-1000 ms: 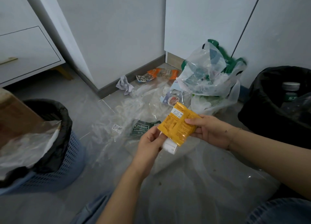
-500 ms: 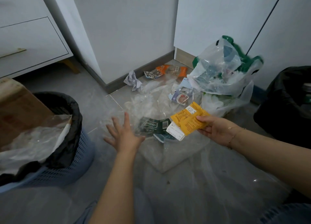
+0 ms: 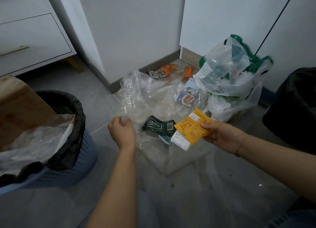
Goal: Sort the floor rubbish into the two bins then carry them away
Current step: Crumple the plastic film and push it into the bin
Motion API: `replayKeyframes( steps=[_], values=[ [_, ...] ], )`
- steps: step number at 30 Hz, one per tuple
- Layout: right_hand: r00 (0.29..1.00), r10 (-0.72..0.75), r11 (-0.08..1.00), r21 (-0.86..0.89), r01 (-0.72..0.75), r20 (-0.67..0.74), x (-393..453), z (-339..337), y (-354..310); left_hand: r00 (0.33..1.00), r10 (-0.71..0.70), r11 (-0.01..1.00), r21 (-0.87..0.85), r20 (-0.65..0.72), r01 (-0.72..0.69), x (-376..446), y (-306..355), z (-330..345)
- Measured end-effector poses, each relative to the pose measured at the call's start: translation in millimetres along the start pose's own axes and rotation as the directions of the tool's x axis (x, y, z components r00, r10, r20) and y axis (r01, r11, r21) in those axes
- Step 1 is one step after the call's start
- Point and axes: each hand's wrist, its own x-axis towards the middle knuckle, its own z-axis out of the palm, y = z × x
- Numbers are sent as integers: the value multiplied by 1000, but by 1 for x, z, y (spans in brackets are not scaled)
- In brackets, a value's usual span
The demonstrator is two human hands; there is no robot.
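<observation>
My right hand pinches a yellow packet with a white receipt tucked under it, held above the floor. My left hand grips the edge of a crumpled sheet of clear plastic wrap and lifts it off the floor. A dark green Cestbon bottle label lies on the floor between my hands. The blue perforated bin with a black liner stands at the left. A black bag-lined bin stands at the right edge.
A clear and green plastic bag full of rubbish sits at the back right. Orange snack wrappers lie by the skirting board, a small printed wrapper nearer. A cardboard box leans in the blue bin. White cabinets stand behind.
My left hand let go of the packet, reached out open to the left, and now has closed on the clear plastic wrap and raised it. The right hand keeps the yellow packet.
</observation>
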Motion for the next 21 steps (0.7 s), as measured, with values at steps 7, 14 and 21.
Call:
replayKeyframes(
  steps=[7, 14, 21],
  values=[
    [985, -114, 992, 65, 106, 133, -20, 1, -35, 963, 229, 971, -99, 139, -217, -23, 30, -13],
    [932, -325, 936, 195, 292, 162, -45, 9, -83, 806, 392, 903, -16, 443, -430, -67, 12, -8],
    [735, -620, 777, -343, 528, -274, -41, 23, -84, 805, 471, 869, -34, 362, -493, -83, 16, -13]
  ],
)
